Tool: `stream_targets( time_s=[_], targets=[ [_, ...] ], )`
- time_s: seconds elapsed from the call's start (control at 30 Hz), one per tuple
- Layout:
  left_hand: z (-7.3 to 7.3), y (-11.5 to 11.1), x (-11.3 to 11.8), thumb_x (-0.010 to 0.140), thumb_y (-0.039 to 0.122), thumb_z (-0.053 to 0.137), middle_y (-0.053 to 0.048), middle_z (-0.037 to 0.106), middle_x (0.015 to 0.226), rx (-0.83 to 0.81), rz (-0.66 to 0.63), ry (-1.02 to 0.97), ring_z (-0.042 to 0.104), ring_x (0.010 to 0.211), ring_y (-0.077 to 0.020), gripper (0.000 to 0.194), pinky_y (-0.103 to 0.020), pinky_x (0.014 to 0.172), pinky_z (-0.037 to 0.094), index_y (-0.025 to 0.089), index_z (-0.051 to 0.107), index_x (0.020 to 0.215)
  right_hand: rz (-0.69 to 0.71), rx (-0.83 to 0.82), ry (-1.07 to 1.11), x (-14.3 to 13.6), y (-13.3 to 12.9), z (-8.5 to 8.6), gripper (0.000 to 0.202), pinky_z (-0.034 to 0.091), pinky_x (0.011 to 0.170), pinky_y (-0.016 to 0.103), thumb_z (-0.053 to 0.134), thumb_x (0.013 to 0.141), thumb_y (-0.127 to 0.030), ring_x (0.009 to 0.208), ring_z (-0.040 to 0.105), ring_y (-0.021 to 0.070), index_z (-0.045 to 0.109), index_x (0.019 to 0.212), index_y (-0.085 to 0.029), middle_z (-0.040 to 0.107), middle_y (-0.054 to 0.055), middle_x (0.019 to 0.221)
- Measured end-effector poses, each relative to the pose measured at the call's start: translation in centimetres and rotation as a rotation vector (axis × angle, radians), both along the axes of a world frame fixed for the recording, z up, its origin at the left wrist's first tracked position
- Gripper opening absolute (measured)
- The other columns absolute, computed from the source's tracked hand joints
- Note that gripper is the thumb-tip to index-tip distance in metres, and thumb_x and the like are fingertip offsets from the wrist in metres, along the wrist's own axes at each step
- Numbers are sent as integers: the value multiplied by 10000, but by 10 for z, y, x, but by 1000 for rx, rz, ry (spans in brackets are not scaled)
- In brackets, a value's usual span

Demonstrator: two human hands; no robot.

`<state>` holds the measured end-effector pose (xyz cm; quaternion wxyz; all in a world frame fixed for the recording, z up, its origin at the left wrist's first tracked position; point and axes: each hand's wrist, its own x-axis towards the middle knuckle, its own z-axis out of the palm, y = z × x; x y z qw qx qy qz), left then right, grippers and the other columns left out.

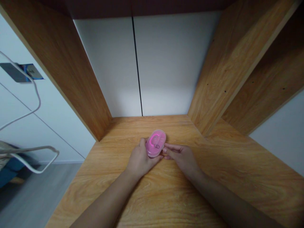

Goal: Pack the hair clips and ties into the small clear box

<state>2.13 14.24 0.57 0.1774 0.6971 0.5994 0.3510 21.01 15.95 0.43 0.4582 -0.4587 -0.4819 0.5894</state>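
A small oval pink case [156,143] with a clear, see-through lid is held above the wooden desk [152,190]. A curved, brighter pink shape and a small dark mark show through the lid. My left hand [142,158] wraps around the case's left and lower side, its thumb along the near edge. At the case's right edge, my right hand [180,155] has its fingertips pinched against the rim. Whether the lid is fully closed, I cannot tell.
Wooden side panels [71,69] [228,63] flank the desk, with a white back wall [166,63] behind and a dark shelf [147,8] overhead. A white cable [39,98] hangs at the left, near an open wall socket box [33,71]. Blue items [9,172] lie lower left.
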Motion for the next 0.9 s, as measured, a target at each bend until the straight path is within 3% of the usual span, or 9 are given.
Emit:
stream_targets(
  time_s=[0.2,0.4,0.9],
  targets=[
    [3,-1,0,718,509,784,-104,729,1020,-30,4,45,725,873,-306,601,-345,674,509,210,462,1129,-26,0,-27,2,3,-2,361,634,811,442,870,633,-470,815,757,268,824,881,-213,799,80,889],
    [7,-1,-5,702,519,781,-82,734,1025,-47,-55,-41,724,867,-274,557,-332,687,522,224,480,1066,48,84,-169,8,5,0,339,587,735,346,848,645,-494,711,715,204,769,756,-184,768,57,747],
    [8,2,-8,638,447,818,-54,733,978,-65,-81,-110,712,835,-240,546,-316,678,519,220,493,1013,175,18,2,6,7,-3,386,522,656,278,895,620,-467,613,652,134,676,711,-162,733,29,678]
  ],
)
